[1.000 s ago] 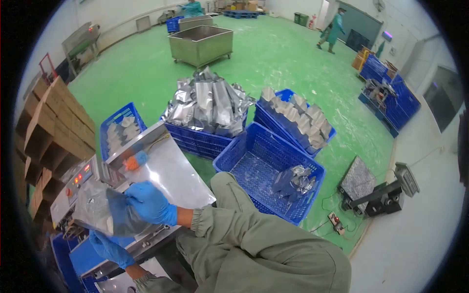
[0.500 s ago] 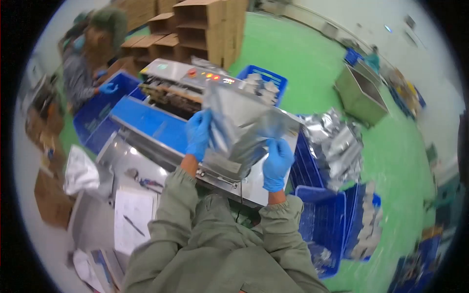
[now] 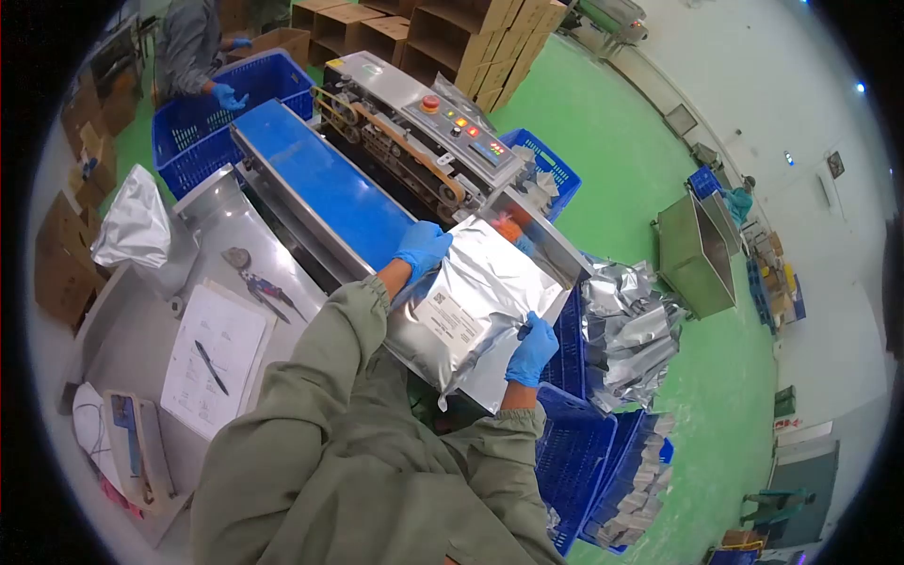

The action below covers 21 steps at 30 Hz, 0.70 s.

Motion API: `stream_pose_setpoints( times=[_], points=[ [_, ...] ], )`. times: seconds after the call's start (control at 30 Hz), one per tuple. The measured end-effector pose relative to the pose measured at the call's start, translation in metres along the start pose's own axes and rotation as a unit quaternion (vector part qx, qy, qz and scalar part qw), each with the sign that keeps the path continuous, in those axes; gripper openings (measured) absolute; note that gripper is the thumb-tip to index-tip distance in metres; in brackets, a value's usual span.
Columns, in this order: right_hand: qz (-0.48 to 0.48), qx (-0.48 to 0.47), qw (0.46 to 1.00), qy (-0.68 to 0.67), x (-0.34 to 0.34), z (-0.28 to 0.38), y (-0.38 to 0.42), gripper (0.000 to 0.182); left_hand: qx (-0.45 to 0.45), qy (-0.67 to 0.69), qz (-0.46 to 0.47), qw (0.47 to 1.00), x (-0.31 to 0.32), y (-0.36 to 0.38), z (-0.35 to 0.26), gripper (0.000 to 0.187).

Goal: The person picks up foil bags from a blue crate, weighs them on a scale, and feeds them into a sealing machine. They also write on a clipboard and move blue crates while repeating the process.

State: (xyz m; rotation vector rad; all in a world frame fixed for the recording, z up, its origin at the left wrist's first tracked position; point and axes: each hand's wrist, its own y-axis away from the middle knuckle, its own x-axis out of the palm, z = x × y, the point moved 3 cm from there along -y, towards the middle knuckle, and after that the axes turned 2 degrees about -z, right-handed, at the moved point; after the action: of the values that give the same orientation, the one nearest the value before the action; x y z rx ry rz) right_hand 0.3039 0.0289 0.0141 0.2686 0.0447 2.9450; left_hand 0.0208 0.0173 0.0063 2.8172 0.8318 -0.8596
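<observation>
Silver bag (image 3: 490,278) held between two hands
Left hand (image 3: 423,251) grips one edge beside the belt (image 3: 325,184); right hand (image 3: 533,350) pinches another, label (image 3: 454,320) up.

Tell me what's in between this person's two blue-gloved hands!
In the head view, a shiny silver bag with a printed label lies between the left hand and the right hand; both hold its edges.
</observation>
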Motion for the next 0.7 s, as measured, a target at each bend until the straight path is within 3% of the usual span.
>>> stream_pose_setpoints(
  times=[0.43,0.5,0.7],
  points=[
    [0.12,-0.008,0.989,0.081,0.057,-0.015,-0.001,0.026,-0.029,-0.099,0.034,0.994,-0.04,-0.043,0.041,0.04],
    [0.129,-0.006,0.988,0.086,0.05,-0.015,0.003,0.026,-0.015,-0.108,0.076,0.991,-0.031,-0.046,0.045,0.041],
    [0.039,-0.062,0.99,0.117,0.027,0.002,0.024,0.024,0.012,-0.089,0.119,0.989,-0.015,-0.021,0.028,0.04]
  ],
)
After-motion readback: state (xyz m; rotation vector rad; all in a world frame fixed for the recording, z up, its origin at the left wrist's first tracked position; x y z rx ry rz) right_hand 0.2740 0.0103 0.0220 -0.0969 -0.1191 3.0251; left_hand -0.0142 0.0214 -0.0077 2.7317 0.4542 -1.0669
